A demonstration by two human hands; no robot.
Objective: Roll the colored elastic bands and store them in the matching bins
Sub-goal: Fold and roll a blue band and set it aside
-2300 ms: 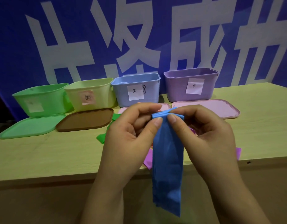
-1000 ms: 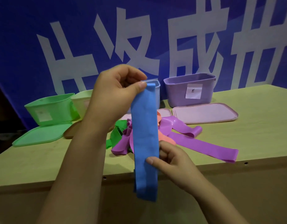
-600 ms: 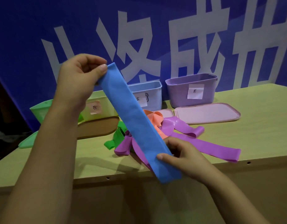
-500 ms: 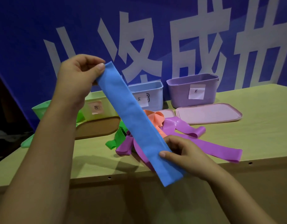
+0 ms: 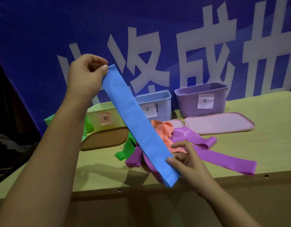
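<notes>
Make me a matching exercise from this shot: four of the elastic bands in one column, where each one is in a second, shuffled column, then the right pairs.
Column one:
1. blue band
2. green band
3. orange band
4. long purple band

Column two:
A. lies flat along the table's near edge, reaching right
B. stretched in the air between the left hand and the right hand
C. crumpled in the heap just in front of the blue bin
D. bunched at the heap's left side, near the brown lid

Pairs: 1-B, 2-D, 3-C, 4-A
</notes>
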